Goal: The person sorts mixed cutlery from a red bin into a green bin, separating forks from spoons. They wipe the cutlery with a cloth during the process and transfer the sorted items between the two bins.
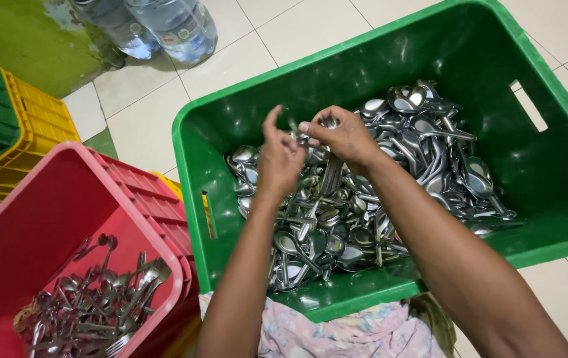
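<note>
Spoons (370, 192) heap inside green crate (566, 192); both hands' fingers (310, 127) pinch cutlery above.

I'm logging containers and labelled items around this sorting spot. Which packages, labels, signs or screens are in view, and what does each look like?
Water bottles: top left on the tiled floor, two large clear bluish ones, each with a small label band.
Green crate: centre, rectangular plastic, holding metal spoons; no label seen.
Red crate: lower left, holding cutlery.
Signs or screens: none.
</note>
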